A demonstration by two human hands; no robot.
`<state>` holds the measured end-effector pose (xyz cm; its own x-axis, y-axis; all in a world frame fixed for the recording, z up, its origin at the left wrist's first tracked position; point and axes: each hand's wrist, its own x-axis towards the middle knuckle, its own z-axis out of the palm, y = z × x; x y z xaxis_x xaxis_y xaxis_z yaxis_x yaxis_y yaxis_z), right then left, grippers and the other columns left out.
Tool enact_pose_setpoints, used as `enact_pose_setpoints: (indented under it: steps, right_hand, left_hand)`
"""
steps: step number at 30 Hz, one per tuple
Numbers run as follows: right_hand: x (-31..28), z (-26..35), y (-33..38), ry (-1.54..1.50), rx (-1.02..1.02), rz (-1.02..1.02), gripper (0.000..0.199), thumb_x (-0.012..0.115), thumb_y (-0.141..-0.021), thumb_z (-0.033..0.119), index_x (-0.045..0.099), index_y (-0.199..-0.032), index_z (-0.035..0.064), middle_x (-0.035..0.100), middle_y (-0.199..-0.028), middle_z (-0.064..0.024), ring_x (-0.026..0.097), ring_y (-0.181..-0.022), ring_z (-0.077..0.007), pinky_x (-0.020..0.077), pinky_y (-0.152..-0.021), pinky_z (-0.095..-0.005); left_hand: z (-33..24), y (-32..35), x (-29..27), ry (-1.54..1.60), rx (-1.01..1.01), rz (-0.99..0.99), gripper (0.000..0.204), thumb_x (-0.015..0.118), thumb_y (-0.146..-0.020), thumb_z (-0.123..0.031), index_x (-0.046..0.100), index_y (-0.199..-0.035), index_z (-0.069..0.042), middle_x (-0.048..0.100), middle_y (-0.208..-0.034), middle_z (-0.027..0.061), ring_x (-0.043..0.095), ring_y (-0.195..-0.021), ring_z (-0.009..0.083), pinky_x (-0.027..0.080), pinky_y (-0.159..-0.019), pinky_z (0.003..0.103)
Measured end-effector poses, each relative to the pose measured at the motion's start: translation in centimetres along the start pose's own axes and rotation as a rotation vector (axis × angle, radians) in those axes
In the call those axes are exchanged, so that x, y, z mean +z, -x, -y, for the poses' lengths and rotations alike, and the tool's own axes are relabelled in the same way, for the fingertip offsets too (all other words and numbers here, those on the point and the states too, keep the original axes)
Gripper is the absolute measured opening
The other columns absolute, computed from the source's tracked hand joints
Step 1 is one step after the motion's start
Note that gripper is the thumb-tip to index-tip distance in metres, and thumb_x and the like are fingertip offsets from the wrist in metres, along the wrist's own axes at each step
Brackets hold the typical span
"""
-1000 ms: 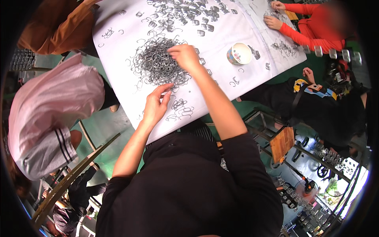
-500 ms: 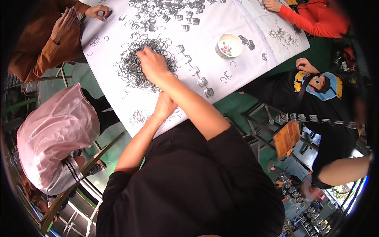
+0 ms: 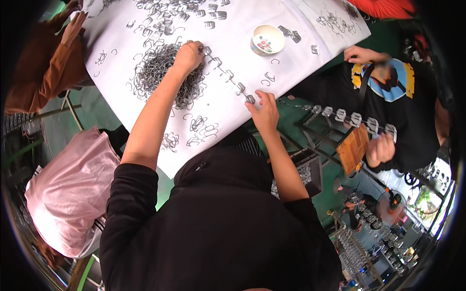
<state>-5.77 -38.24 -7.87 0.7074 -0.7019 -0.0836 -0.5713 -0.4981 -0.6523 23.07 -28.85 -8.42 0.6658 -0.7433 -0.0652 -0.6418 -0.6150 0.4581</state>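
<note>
A row of metal links joined by wire hooks (image 3: 229, 75) lies slantwise on the white-covered table (image 3: 233, 39). At its far end is my left hand (image 3: 188, 58), fingers curled closed against the end link. My right hand (image 3: 265, 112) is at the near end, thumb and forefinger on either side of the last link. Left of the row, partly under my left forearm, a big heap of dark wire hooks (image 3: 153, 70) is piled up. Several loose hooks (image 3: 201, 127) lie nearer the table edge.
A paper cup (image 3: 267, 41) stands at the right, with dark metal pieces (image 3: 290, 34) behind it. Loose metal links (image 3: 165, 22) spread across the far side. Beside the table on the right, another person's hand (image 3: 380, 150) holds a hanging link chain (image 3: 356, 119). Other people are at the left.
My right hand has left the heap of hooks for the near end of the link row. My left hand has moved up from the near table edge to its far end.
</note>
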Motion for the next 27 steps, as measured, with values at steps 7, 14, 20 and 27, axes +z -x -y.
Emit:
enact_pose_setpoints:
  steps: [7, 14, 20, 27]
  right_hand:
    - [0.7, 1.3, 0.5, 0.163, -0.009, -0.065, 0.049, 0.080, -0.066, 0.023, 0.058, -0.107, 0.0089, 0.050, -0.103, -0.0052, 0.052, -0.097, -0.0266, 0.0502, -0.073, -0.0384]
    - [0.4, 1.6, 0.2, 0.177, -0.031, -0.076, 0.046, 0.080, -0.064, 0.022, 0.060, -0.104, 0.0113, 0.050, -0.100, -0.0046, 0.053, -0.094, -0.0265, 0.0499, -0.070, -0.0386]
    - [0.2, 2.0, 0.4, 0.144, -0.032, -0.107, 0.042, 0.081, -0.063, 0.020, 0.063, -0.101, 0.0151, 0.051, -0.096, -0.0031, 0.055, -0.088, -0.0253, 0.0494, -0.069, -0.0387]
    - [-0.9, 2.7, 0.6, 0.157, -0.006, -0.105, 0.038, 0.080, -0.063, 0.020, 0.065, -0.098, 0.0152, 0.052, -0.096, -0.0020, 0.056, -0.088, -0.0242, 0.0488, -0.069, -0.0374]
  left_hand:
    - [0.3, -1.3, 0.1, 0.008, -0.055, 0.108, 0.025, 0.072, -0.072, -0.012, 0.065, -0.094, -0.002, 0.062, -0.096, 0.0148, 0.064, -0.082, 0.0276, 0.051, -0.077, 0.035]
    - [-0.3, -1.4, -0.4, -0.009, -0.053, 0.060, 0.027, 0.076, -0.069, -0.015, 0.062, -0.089, -0.002, 0.064, -0.091, 0.0132, 0.064, -0.081, 0.0270, 0.050, -0.074, 0.035]
    - [-0.9, -1.4, -1.4, 0.153, -0.176, 0.144, 0.028, 0.077, -0.070, -0.016, 0.062, -0.090, -0.002, 0.066, -0.080, 0.0109, 0.064, -0.075, 0.0241, 0.050, -0.070, 0.033]
    - [-0.7, -1.1, -3.7, 0.387, -0.202, 0.245, 0.027, 0.075, -0.074, -0.016, 0.066, -0.096, -0.003, 0.066, -0.079, 0.0056, 0.060, -0.068, 0.0119, 0.048, -0.066, 0.027]
